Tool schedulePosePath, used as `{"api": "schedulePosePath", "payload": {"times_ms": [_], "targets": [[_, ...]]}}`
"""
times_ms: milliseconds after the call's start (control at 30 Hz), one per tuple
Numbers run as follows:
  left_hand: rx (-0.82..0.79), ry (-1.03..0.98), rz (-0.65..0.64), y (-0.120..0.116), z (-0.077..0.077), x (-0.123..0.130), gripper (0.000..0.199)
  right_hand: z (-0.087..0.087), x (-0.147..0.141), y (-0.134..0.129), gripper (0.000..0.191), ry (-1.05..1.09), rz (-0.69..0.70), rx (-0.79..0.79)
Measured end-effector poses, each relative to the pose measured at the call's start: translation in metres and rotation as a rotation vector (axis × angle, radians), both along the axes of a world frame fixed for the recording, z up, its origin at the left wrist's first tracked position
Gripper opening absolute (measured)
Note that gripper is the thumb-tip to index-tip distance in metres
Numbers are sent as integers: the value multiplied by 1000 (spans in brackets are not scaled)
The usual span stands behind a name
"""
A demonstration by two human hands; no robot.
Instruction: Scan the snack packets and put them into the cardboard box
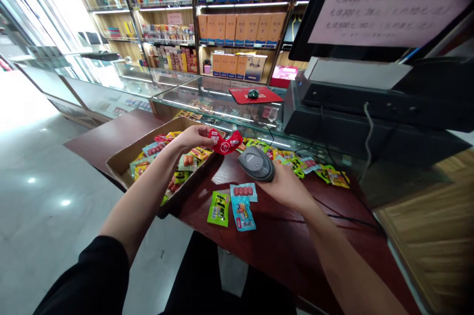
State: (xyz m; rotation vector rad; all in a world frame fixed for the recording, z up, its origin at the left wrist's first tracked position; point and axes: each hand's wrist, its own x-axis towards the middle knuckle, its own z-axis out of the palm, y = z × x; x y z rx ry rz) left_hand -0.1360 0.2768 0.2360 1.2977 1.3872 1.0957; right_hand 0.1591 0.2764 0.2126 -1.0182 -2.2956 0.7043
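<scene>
Between the fingertips of my left hand [196,137] is a curved red snack packet [226,143], held just past the edge of the cardboard box. My right hand [283,184] is wrapped round a dark grey barcode scanner [256,163], whose head faces the red packet from close by. Below them on the dark red table [274,241] lie a green snack packet [219,209], a blue one [243,214] and a clear-and-blue one with small sausages [243,190]. The open cardboard box [122,177] beneath my left forearm holds many mixed snack packets.
More snack packets [296,162] lie in a row along the glass counter's base. On the glass counter [177,90] rests a red mat [237,97] with a black mouse [253,94]. A monitor [303,48] with a handwritten sheet stands at right. A black cable [355,221] crosses the table.
</scene>
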Motion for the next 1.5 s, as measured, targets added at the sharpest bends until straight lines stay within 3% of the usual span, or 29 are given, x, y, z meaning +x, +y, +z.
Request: {"api": "schedulePosePath", "payload": {"times_ms": [133, 367, 467, 567, 667, 800, 1000, 1100, 1233, 1400, 1500], "targets": [[35, -33, 87, -19, 15, -31, 30, 2, -16, -8, 20, -8, 38, -4], [55, -66, 397, -76, 41, -98, 44, 12, -53, -24, 27, 1, 64, 38], [68, -53, 448, -89, 42, -109, 42, 14, -58, -29, 32, 30, 90, 47], [94, -48, 414, -85, 34, -101, 40, 11, -54, -29, 31, 38, 106, 13], [68, -10, 332, -64, 20, -74, 38, 7, -40, -24, 27, 26, 82, 2], [26, 3, 168, -23, 1, -20, 36, 6, -15, -9, 27, 14, 28, 41], [-39, 74, 23, 49, -37, 59, 38, 21, 38, 25, 31, -105, -103, 103], [-83, 176, 21, 84, -62, 81, 40, 27, 68, 42, 32, -146, -171, 86], [-110, 310, 79, 124, -89, 93, 43, 28, 97, 56, 37, -116, -206, 67], [-69, 563, 217, 156, -98, 107, 48, 29, 112, 59, 37, -93, -189, 7], [-79, 572, 234, 164, -100, 118, 55, 29, 116, 58, 35, -98, -163, -37]]}}
